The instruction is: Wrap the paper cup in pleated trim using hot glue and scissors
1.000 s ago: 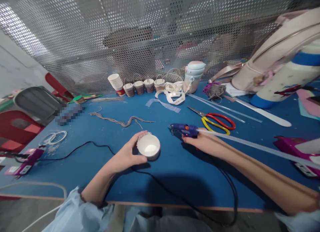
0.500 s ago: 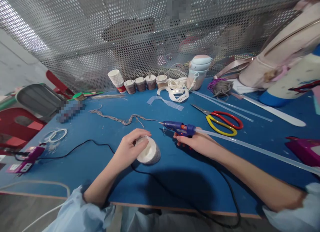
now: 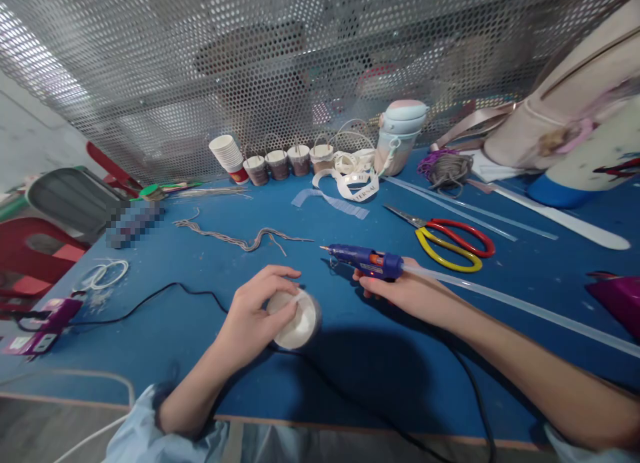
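Grip, left hand: left hand [image 3: 253, 316] closed around a white paper cup [image 3: 300, 320], fingers curled over its top side and thumb by the rim.
Grip, right hand: right hand [image 3: 400, 293] clasped around the handle of a blue glue gun [image 3: 363, 258], fingers tucked beneath it.
Paper cup: tipped on its side just above the blue table [image 3: 380, 356], near the front edge, with the open mouth turned to the right, toward the glue gun.
Glue gun: held level, nozzle pointing left, its tip up and to the right of the cup and clear of it. A long clear glue stick [image 3: 525, 308] trails from its back across the table to the right.
Cable: a black cable [image 3: 165, 293] runs from the left side of the table and passes under the left hand.
Just past the hands: red and yellow scissors [image 3: 453, 240] lie shut behind the glue stick; loose grey strands of cord [image 3: 240, 238] lie behind the left hand.
Back of table: a stack of paper cups [image 3: 226, 154], a row of small cups [image 3: 287, 163], a white ribbon [image 3: 353, 183] and a pale bottle [image 3: 397, 133].
Behind: a perforated metal screen [image 3: 300, 63]; a pale backpack [image 3: 560, 116] at far right.
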Action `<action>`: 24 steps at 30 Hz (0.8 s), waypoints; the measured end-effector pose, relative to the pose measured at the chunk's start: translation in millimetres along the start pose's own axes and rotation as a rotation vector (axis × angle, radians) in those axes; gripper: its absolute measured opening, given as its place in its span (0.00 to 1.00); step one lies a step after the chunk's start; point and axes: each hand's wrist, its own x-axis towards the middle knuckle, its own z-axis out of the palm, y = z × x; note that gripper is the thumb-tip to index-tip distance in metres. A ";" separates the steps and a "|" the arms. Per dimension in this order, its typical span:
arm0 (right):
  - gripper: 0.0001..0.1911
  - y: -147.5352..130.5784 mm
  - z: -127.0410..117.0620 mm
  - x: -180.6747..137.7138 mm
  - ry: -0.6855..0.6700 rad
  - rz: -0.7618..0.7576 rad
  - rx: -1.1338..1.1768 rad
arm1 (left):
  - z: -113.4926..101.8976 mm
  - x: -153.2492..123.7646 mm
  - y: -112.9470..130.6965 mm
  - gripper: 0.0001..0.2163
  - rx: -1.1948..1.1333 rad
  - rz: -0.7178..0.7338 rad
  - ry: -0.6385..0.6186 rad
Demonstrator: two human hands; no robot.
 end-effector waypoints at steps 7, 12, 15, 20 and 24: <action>0.11 0.7 1.3 2.8 0.049 0.034 -0.097 | 1.0 2.1 1.2 0.03 -0.039 -0.133 0.032; 0.12 7.1 1.2 6.3 0.144 -0.006 -0.261 | 3.3 6.5 -4.1 0.05 -0.026 -0.252 0.184; 0.16 11.6 -0.3 9.7 0.203 -0.022 -0.374 | 3.9 7.8 -6.6 0.07 -0.056 -0.308 0.211; 0.18 14.7 -2.1 13.9 0.185 -0.132 -0.438 | -0.2 6.0 -6.5 0.11 -0.198 -0.394 0.153; 0.21 13.7 -5.4 10.4 0.140 -0.126 -0.488 | -6.9 -2.9 -5.3 0.11 -0.288 -0.413 0.196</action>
